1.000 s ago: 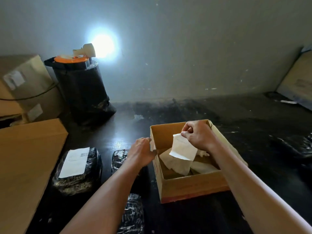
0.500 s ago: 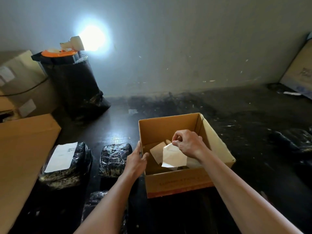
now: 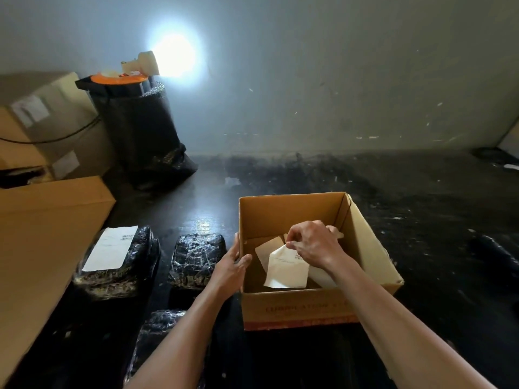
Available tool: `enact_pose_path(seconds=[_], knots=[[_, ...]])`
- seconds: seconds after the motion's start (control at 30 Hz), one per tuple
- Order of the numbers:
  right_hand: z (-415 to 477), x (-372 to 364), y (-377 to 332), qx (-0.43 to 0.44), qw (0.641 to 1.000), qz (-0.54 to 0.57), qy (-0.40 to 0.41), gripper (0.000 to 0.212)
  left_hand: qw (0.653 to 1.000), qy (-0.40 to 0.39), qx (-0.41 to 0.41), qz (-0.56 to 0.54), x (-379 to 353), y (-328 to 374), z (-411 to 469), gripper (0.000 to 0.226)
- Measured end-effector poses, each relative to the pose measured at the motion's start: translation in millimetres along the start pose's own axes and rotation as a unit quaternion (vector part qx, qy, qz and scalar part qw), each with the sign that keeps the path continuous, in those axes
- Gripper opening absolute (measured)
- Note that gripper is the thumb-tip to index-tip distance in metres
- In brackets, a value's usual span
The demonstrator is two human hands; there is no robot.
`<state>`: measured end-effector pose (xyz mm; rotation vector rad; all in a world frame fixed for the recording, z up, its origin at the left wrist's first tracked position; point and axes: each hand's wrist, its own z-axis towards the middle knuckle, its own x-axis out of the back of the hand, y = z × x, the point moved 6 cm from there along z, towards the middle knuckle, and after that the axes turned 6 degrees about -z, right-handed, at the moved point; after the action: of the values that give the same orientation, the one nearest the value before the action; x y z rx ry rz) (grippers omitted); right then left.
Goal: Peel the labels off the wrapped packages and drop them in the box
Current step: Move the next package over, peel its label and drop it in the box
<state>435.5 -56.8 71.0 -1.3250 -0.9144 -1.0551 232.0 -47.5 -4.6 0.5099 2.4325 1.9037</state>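
Observation:
An open cardboard box [image 3: 368, 242] stands on the dark floor in front of me. My right hand [image 3: 314, 244] is inside it, fingers pinched on the top edge of a white peeled label [image 3: 286, 269] that hangs down over other loose labels [image 3: 269, 248] on the bottom. My left hand [image 3: 231, 266] grips the box's left wall. Left of the box lie black wrapped packages: one [image 3: 134, 265] still carries a white label [image 3: 111, 248], a second [image 3: 196, 258] is bare, a third [image 3: 160, 329] lies nearer, partly hidden by my left forearm.
A large flat cardboard box [image 3: 42, 234] fills the left side. Behind it are stacked cartons [image 3: 47, 124] and a black bag-lined bin [image 3: 140, 127] with an orange lid and a lamp. Another black wrapped package [image 3: 494, 248] lies at the right.
My right hand has lowered the label from above the rim down into the box. My left hand has shifted onto the box's left wall. The view has drifted slightly.

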Motion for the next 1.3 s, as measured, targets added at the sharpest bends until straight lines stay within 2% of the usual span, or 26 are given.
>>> enact_pose_path(seconds=[0.5,0.6,0.7,0.8,1.0,1.13,1.3], knots=[[1,-7,15,0.005,0.996,0.087,-0.006,0.018,0.999,0.035,-0.005,0.014,2,-5,3,0.066],[2,-9,16,0.01,0.997,0.07,-0.017,0.006,0.999,0.036,-0.009,0.01,2,-5,2,0.065],[2,-6,16,0.017,0.996,0.088,-0.022,0.016,0.999,0.037,-0.013,0.011,1,-5,2,0.064],[2,-5,15,0.021,0.995,0.09,-0.023,0.009,0.999,0.039,-0.011,0.008,2,-7,3,0.064],[0,-9,15,0.017,0.992,0.121,-0.012,0.017,0.999,0.037,-0.013,-0.001,3,-6,1,0.065],[1,-11,18,0.029,0.989,0.146,-0.01,0.006,0.999,0.037,-0.009,-0.011,4,-9,4,0.066],[0,-8,16,0.045,0.985,0.165,-0.015,0.018,0.999,0.038,-0.01,-0.002,4,-12,7,0.066]])
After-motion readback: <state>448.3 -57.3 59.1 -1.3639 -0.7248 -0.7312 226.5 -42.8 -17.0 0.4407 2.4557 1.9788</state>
